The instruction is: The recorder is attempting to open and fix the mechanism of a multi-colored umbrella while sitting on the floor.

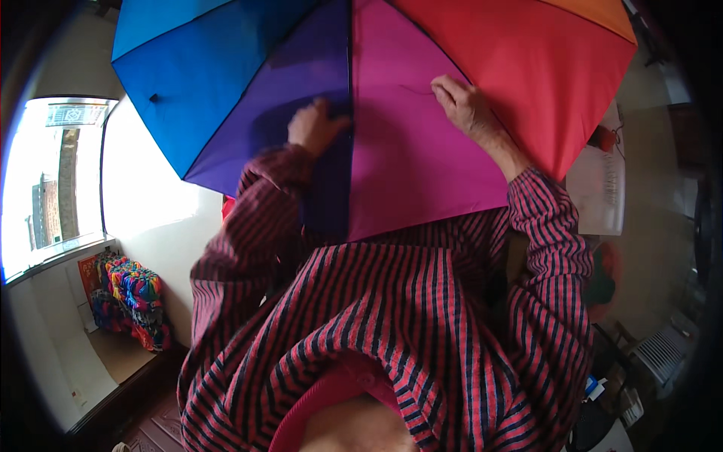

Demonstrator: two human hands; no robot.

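— Saw what up top?

— Open rainbow umbrella (392,83), spread across the upper middle of the view, held out in front of the chest. Blue, violet, magenta, red and a sliver of orange panels, dark ribs between.

— And the left hand (315,126)?

— Pressed against the violet panel, right beside the central rib. Fingers curled in, knuckles showing. Could not tell whether gripping cloth or only resting on it.

— The right hand (465,105)?

— Higher, on the seam between magenta and red. Fingertips bunched together, pinched shut on a small fold of the umbrella fabric, a thin crease running leftward from the pinch.

— Sleeves?

— Striped shirt (392,316), red and dark, filling the lower middle; both forearms raised from it toward the canopy, right sleeve steeper than the left.

— Anything off to the sides?

— Bright window (53,181) at far left. Below it, against the white wall, a stack of folded multicoloured umbrellas (132,301), well apart from both hands. At right, behind the red panel's edge, a white sheet-like board (602,188) with a small red object (602,139) near its top. Lower right corner: a white ribbed appliance (661,354) and clutter too dim to make out.
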